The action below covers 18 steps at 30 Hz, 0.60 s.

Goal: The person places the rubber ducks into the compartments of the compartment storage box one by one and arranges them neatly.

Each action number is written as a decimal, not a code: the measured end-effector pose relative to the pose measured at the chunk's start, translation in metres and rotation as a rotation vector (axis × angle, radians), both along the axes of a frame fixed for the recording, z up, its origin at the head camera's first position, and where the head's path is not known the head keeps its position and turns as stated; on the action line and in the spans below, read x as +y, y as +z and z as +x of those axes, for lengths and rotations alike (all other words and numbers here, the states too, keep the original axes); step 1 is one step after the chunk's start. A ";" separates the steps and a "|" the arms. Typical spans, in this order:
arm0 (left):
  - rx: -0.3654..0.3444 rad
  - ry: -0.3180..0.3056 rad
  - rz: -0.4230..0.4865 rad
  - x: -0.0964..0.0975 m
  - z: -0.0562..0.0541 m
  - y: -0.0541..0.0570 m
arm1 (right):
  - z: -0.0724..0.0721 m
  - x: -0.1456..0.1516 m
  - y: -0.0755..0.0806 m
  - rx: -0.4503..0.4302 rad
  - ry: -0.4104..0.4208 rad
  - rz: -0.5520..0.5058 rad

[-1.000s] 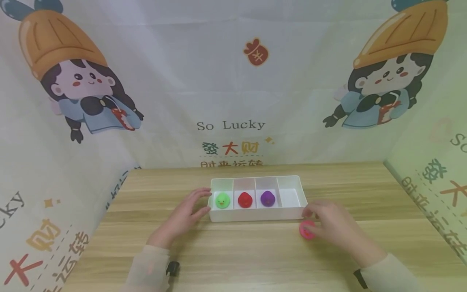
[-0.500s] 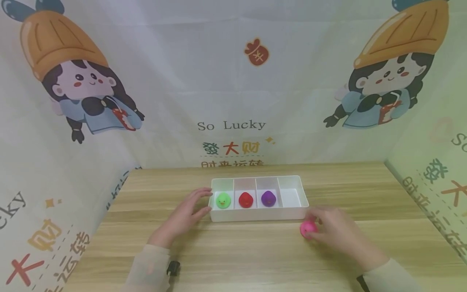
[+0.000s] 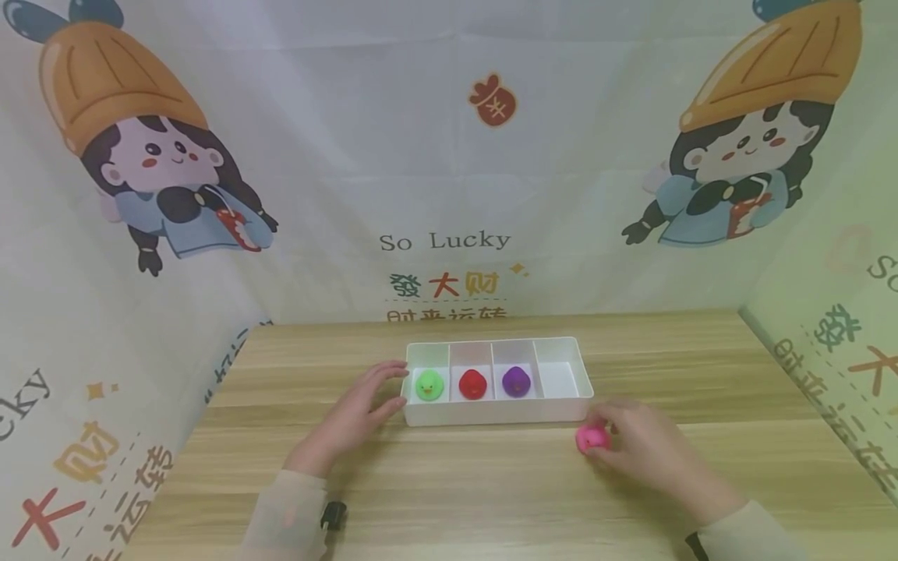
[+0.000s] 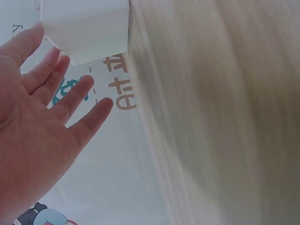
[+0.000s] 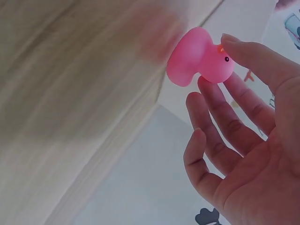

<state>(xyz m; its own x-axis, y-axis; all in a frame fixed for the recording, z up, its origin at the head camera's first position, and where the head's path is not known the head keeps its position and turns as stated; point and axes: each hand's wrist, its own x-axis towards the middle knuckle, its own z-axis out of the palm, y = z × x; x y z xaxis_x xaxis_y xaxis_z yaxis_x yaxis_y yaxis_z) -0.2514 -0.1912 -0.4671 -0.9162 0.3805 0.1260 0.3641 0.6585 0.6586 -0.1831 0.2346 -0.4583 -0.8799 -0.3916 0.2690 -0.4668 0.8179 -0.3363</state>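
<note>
My right hand point(image 3: 641, 440) pinches a pink rubber duck point(image 5: 192, 58) by its head, thumb at the beak and fingertips behind. In the head view the duck is just in front of the right end of a white divided tray point(image 3: 498, 411). My left hand point(image 3: 354, 413) is at the tray's left end, its fingers relaxed and spread, with fingertips and thumb right at the end wall. In the tray, from left to right, sit a green duck point(image 3: 429, 385), a red duck point(image 3: 473, 384) and a purple duck point(image 3: 517, 382), one per compartment. The rightmost compartment point(image 3: 559, 380) holds nothing.
The tray stands on a wood-grain table point(image 3: 449, 491) toward its back edge. Behind and at both sides hangs a printed cloth point(image 3: 449, 156) with cartoon figures and lettering. Dark straps point(image 3: 334, 515) show at the wrists.
My right hand has drawn slightly back from the tray's right corner and now pinches the pink duck, whose pose has turned. My left hand and the ducks in the tray stay put.
</note>
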 end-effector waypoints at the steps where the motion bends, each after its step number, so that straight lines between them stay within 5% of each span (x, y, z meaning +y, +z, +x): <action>1: 0.001 0.000 -0.002 0.000 0.000 0.000 | 0.000 0.000 0.001 -0.003 -0.002 0.001; 8: 0.001 -0.001 -0.005 0.000 0.000 0.000 | 0.005 -0.002 0.013 -0.025 -0.011 -0.017; 18: 0.022 -0.007 -0.002 -0.001 0.000 0.000 | 0.003 -0.006 0.025 0.072 0.057 -0.031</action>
<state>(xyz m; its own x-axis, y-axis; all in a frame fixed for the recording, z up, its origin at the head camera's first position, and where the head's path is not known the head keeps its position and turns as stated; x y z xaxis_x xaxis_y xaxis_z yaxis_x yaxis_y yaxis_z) -0.2514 -0.1920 -0.4675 -0.9106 0.3869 0.1456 0.3830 0.6571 0.6492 -0.1806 0.2282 -0.4331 -0.8347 -0.4305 0.3434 -0.5358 0.7792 -0.3253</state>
